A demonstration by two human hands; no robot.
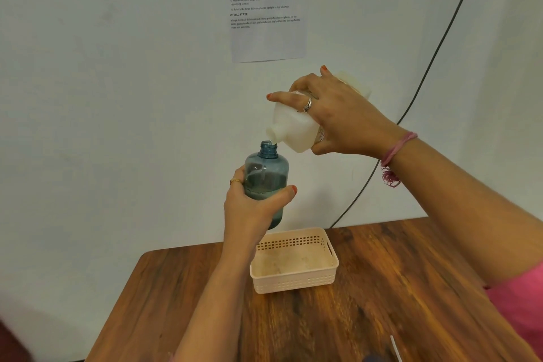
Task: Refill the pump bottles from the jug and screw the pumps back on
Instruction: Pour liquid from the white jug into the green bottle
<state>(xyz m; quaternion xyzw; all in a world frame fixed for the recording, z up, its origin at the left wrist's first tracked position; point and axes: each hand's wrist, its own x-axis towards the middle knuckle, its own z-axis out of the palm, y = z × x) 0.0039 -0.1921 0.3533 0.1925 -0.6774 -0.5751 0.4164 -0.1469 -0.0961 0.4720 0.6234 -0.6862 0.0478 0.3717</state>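
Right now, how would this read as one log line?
step: pouring | left hand: holds blue bottle | right hand: tilts white jug | basket: empty

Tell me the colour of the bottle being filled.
Translucent blue-grey bottle, seen best in the head view.

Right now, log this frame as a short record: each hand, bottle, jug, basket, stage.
left hand: grips the bottle round its lower body, held in the air
right hand: grips the jug, tilted mouth-down
bottle: blue, see-through, upright, pump off, partly filled
jug: white, its mouth right at the bottle's neck
basket: on the table, nothing visible in it
stage: pouring; pump not yet screwed on
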